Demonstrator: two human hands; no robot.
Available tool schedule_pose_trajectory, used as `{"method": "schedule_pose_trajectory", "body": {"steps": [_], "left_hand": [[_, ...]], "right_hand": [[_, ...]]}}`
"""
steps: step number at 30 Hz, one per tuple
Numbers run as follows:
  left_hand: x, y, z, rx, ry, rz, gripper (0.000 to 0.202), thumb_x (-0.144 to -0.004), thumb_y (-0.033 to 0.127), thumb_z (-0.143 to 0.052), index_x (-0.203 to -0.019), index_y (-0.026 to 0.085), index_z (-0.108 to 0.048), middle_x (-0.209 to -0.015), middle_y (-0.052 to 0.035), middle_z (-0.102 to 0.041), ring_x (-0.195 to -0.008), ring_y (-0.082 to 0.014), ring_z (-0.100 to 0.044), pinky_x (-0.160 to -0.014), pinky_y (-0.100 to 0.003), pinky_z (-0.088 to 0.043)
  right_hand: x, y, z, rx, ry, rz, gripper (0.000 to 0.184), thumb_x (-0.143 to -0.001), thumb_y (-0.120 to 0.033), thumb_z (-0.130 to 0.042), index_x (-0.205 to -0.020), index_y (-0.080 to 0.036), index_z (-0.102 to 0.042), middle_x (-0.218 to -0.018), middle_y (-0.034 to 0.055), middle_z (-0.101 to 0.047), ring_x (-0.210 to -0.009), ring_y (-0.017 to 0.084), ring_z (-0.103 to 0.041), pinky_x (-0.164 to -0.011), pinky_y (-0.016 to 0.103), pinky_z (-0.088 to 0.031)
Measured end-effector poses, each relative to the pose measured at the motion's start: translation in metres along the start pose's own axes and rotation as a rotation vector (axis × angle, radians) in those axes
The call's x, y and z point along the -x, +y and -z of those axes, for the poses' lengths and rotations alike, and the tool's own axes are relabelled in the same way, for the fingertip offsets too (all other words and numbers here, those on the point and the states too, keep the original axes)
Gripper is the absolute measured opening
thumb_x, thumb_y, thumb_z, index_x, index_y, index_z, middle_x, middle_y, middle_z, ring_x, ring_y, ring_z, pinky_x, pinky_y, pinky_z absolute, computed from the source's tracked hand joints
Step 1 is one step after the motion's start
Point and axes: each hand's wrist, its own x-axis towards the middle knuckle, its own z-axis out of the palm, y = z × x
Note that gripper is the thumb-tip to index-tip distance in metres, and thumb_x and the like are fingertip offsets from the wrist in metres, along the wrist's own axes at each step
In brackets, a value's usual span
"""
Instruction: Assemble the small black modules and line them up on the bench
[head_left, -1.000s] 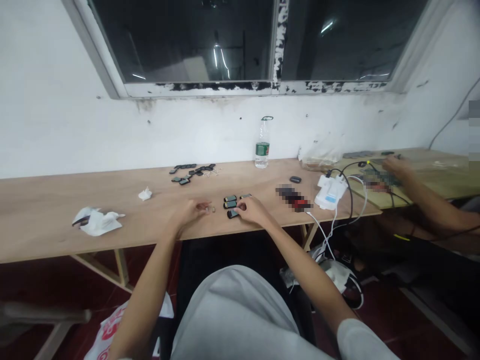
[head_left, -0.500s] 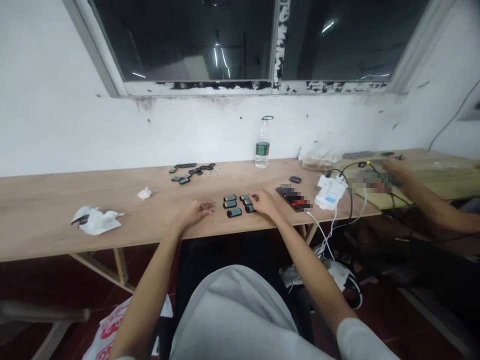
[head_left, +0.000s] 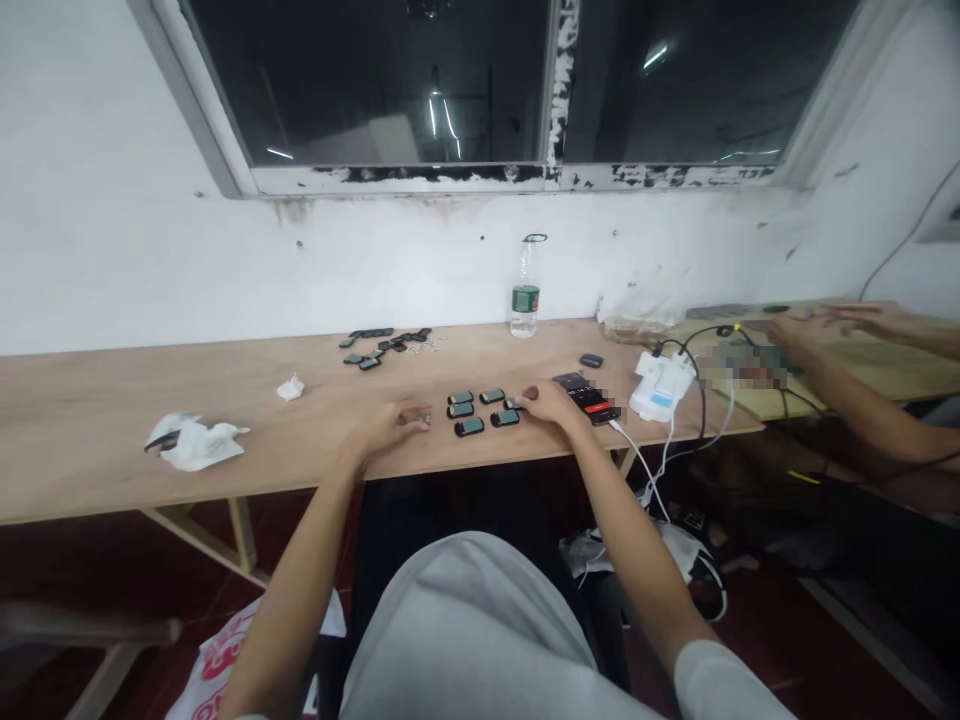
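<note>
My left hand (head_left: 394, 425) rests at the table's front edge with thumb and fingers pinched together. A tiny pale piece (head_left: 426, 419) shows at its fingertips, too small to name. To its right lie several small black rounded cases (head_left: 469, 427) with grey panels, set in two columns. My right hand (head_left: 549, 404) is closed at the right column, its fingertips on one black case (head_left: 513, 404) that they partly hide. Another case (head_left: 505, 418) lies just in front of those fingertips, and one more case (head_left: 493, 396) lies behind to the left.
A phone (head_left: 586, 398) and a white power strip (head_left: 661, 385) with cables lie right of my hand. Further back are a water bottle (head_left: 525, 298), a dark oval object (head_left: 591, 360) and more black pieces (head_left: 369, 362). Crumpled tissue (head_left: 201, 443) lies left. A co-worker's arms (head_left: 840, 385) reach in at right.
My right hand has shifted slightly right, uncovering cases in the right column. My left hand stays almost in place. A co-worker's second hand has come into view at the right.
</note>
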Motion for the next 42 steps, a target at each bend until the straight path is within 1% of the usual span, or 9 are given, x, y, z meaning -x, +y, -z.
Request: {"method": "schedule_pose_trajectory", "body": {"steps": [4,8,11,13,17,21,27,34,42], "left_hand": [[0.001,0.011,0.006,-0.042,0.036,-0.070,0.047,-0.084,0.058,-0.066,-0.112,0.020,-0.074,-0.125,-0.0108,-0.069,-0.098,-0.0255,-0.070,-0.084,-0.035,-0.058],[0.003,0.022,0.012,-0.073,0.074,-0.124,0.046,-0.086,0.057,-0.066,-0.113,0.020,-0.073,-0.124,-0.0107,-0.068,-0.103,-0.0258,-0.069,-0.084,-0.035,-0.058],[0.004,0.032,0.011,-0.095,0.131,-0.238,0.039,-0.087,0.054,-0.067,-0.107,0.021,-0.074,-0.118,-0.0093,-0.069,-0.104,-0.0254,-0.068,-0.089,-0.036,-0.057],[0.005,0.040,0.007,-0.099,0.164,-0.323,0.033,-0.091,0.050,-0.063,-0.099,0.021,-0.075,-0.109,-0.0085,-0.072,-0.099,-0.0237,-0.069,-0.090,-0.035,-0.056],[0.005,0.061,-0.006,-0.093,0.264,-0.433,0.027,-0.095,0.040,-0.059,-0.089,0.019,-0.075,-0.095,-0.0078,-0.073,-0.086,-0.0196,-0.071,-0.076,-0.028,-0.058],[0.003,0.077,-0.020,-0.108,0.337,-0.525,0.017,-0.093,0.031,-0.064,-0.099,0.020,-0.075,-0.102,-0.0075,-0.074,-0.089,-0.0191,-0.072,-0.077,-0.027,-0.059],[0.000,0.075,-0.031,-0.134,0.355,-0.512,0.025,-0.093,0.027,-0.063,-0.115,0.022,-0.072,-0.116,-0.0070,-0.073,-0.102,-0.0209,-0.072,-0.092,-0.032,-0.058],[0.002,0.076,-0.028,-0.145,0.313,-0.522,0.026,-0.094,0.029,-0.061,-0.116,0.022,-0.072,-0.116,-0.0076,-0.074,-0.101,-0.0212,-0.072,-0.088,-0.031,-0.059],[0.004,0.067,-0.028,-0.235,0.349,-0.569,0.026,-0.096,0.031,-0.059,-0.117,0.022,-0.072,-0.118,-0.0086,-0.074,-0.095,-0.0206,-0.074,-0.084,-0.030,-0.062]], "right_hand": [[0.000,0.004,0.003,-0.037,-0.028,-0.014,0.020,-0.083,-0.034,-0.070,-0.076,-0.015,-0.071,-0.081,0.0096,-0.075,-0.075,0.020,-0.066,-0.068,0.026,-0.042],[0.000,-0.002,0.006,-0.230,0.076,-0.002,0.018,-0.079,-0.031,-0.073,-0.081,-0.015,-0.067,-0.083,0.0068,-0.073,-0.074,0.018,-0.064,-0.068,0.025,-0.045],[0.002,-0.012,0.012,-0.404,0.128,0.044,0.020,-0.078,-0.034,-0.072,-0.081,-0.014,-0.068,-0.083,0.0071,-0.073,-0.076,0.019,-0.066,-0.071,0.027,-0.048],[0.005,-0.022,0.016,-0.462,0.137,0.088,0.022,-0.078,-0.035,-0.073,-0.083,-0.014,-0.070,-0.084,0.0078,-0.074,-0.079,0.019,-0.067,-0.074,0.028,-0.050],[0.015,-0.045,0.021,-0.528,0.105,0.158,0.024,-0.079,-0.037,-0.074,-0.087,-0.015,-0.073,-0.087,0.0090,-0.075,-0.080,0.020,-0.068,-0.075,0.029,-0.053],[0.027,-0.068,0.019,-0.634,-0.018,0.201,0.028,-0.083,-0.040,-0.072,-0.094,-0.015,-0.072,-0.090,0.0091,-0.076,-0.067,0.017,-0.070,-0.061,0.027,-0.053],[0.033,-0.087,0.010,-0.703,-0.118,0.249,0.028,-0.084,-0.041,-0.071,-0.095,-0.016,-0.069,-0.081,0.0059,-0.074,-0.067,0.018,-0.072,-0.057,0.024,-0.053],[0.035,-0.089,0.008,-0.713,-0.127,0.253,0.027,-0.084,-0.040,-0.072,-0.095,-0.017,-0.068,-0.083,0.0053,-0.074,-0.066,0.017,-0.072,-0.057,0.023,-0.053],[0.033,-0.091,0.006,-0.771,-0.150,0.259,0.028,-0.082,-0.042,-0.074,-0.093,-0.017,-0.068,-0.088,0.0057,-0.074,-0.068,0.017,-0.071,-0.059,0.024,-0.055]]}}
